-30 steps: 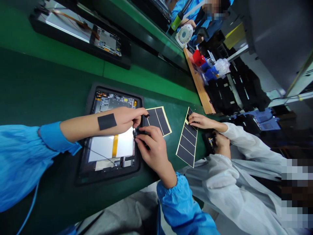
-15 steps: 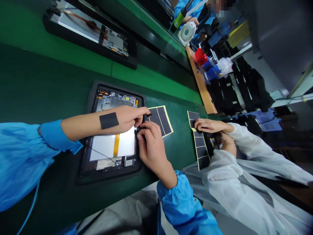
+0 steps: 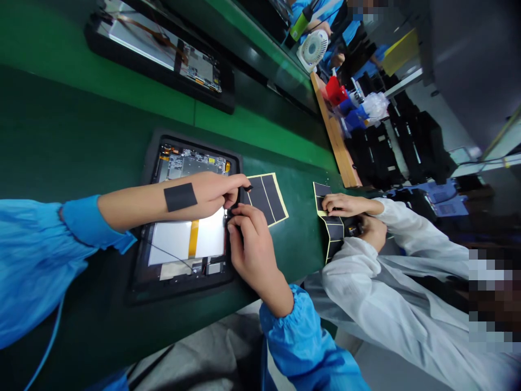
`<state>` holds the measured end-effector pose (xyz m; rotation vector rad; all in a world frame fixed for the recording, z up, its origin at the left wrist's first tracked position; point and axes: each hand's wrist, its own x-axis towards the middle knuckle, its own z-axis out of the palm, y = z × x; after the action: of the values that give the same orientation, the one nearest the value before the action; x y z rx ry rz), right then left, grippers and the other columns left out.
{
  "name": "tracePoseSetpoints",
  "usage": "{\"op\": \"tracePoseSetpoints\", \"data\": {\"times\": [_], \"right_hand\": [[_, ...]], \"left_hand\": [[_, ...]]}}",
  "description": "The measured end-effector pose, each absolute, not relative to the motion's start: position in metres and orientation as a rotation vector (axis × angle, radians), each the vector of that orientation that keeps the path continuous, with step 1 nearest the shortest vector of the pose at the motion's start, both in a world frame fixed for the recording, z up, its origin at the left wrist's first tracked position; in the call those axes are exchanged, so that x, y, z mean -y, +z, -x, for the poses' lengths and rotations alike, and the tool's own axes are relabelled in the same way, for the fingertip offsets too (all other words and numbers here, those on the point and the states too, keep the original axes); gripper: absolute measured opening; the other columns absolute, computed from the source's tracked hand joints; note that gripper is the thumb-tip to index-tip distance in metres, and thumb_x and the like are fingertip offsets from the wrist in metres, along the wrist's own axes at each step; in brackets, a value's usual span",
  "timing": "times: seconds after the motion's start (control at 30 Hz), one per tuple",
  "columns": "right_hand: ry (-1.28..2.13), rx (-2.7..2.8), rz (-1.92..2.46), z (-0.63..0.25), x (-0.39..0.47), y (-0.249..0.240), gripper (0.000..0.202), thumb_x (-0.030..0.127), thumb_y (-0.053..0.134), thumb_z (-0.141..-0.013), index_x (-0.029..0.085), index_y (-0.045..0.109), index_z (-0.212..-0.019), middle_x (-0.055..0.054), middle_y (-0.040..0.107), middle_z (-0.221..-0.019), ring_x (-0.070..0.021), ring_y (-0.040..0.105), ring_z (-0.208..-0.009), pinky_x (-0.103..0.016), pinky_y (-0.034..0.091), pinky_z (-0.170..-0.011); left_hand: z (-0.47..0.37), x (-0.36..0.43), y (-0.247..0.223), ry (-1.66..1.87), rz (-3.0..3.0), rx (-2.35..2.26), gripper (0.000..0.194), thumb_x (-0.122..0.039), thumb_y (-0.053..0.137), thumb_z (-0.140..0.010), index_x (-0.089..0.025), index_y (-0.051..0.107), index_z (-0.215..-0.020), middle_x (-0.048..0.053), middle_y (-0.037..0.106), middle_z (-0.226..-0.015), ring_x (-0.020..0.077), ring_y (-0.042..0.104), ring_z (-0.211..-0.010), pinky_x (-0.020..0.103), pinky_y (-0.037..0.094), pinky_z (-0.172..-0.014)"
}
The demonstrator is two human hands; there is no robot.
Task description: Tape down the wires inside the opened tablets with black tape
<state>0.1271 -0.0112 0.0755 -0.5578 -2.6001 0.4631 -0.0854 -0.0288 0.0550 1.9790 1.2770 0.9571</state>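
An opened tablet [image 3: 211, 239] lies in a black foam tray [image 3: 140, 288], its circuit board, white battery and an orange strip showing. My left hand [image 3: 220, 190] reaches across the tablet to its right edge, index finger extended and the other fingers curled in. Something small and black is at that fingertip. A black rectangular sticker [image 3: 180, 197] is stuck on my left forearm. Beside the same edge, my right hand [image 3: 254, 239] is closed, its fingertips close to the left ones; what they pinch is hidden. Just beyond both hands lies a sheet of black stickers [image 3: 271, 198] with yellow borders.
At right, a co-worker's hands [image 3: 350, 209] in white sleeves handle another sticker sheet [image 3: 336, 231]. A second opened device [image 3: 154, 49] rests in a black holder at upper left. A small white fan [image 3: 313, 50] and a wooden ledge [image 3: 334, 133] are at the back.
My hands stay nearly where they were at the tablet's right edge. The co-worker's sheet has become more bent, and the co-worker's arms have moved slightly left. The view has shifted slightly.
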Motion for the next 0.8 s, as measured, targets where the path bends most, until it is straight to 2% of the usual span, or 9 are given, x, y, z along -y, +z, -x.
{"op": "tracePoseSetpoints", "data": {"times": [0.1,0.3,0.57,0.8], "right_hand": [[0.463,2.594,0.557,-0.1288,0.0123,0.0755,0.015,0.013,0.045,-0.103,0.02,0.058,-0.104,-0.015,0.065,-0.115,-0.0266,0.062,-0.118,-0.048,0.057,-0.099],[0.466,2.515,0.654,-0.1278,0.0114,0.0804,0.014,0.013,0.046,-0.103,0.019,0.059,-0.103,-0.014,0.065,-0.11,-0.0236,0.066,-0.112,-0.039,0.058,-0.094],[0.307,2.592,0.589,-0.1263,0.0146,0.0792,0.014,0.015,0.049,-0.102,0.018,0.063,-0.099,-0.014,0.069,-0.109,-0.0246,0.067,-0.103,-0.039,0.06,-0.087],[0.338,2.623,0.521,-0.1283,0.0172,0.0786,0.013,0.014,0.053,-0.099,0.017,0.065,-0.099,-0.015,0.07,-0.111,-0.0255,0.066,-0.108,-0.041,0.06,-0.092]], "left_hand": [[0.0854,0.0281,0.0541,0.959,-1.982,-1.276,0.056,-0.005,0.036,-0.078,-0.018,0.049,-0.13,-0.002,0.068,-0.083,0.0156,0.063,-0.075,0.024,0.045,-0.075],[0.0853,0.029,0.0573,0.93,-1.982,-1.294,0.057,-0.005,0.037,-0.079,-0.018,0.048,-0.133,-0.002,0.069,-0.085,0.0154,0.064,-0.076,0.023,0.045,-0.075],[0.0845,0.0287,0.0575,0.932,-1.974,-1.298,0.055,-0.007,0.036,-0.08,-0.019,0.049,-0.132,-0.003,0.069,-0.084,0.0149,0.064,-0.077,0.023,0.045,-0.075],[0.0851,0.0286,0.0576,0.935,-1.976,-1.289,0.055,-0.008,0.035,-0.08,-0.017,0.049,-0.132,-0.002,0.069,-0.084,0.0153,0.063,-0.076,0.023,0.045,-0.075]]}}
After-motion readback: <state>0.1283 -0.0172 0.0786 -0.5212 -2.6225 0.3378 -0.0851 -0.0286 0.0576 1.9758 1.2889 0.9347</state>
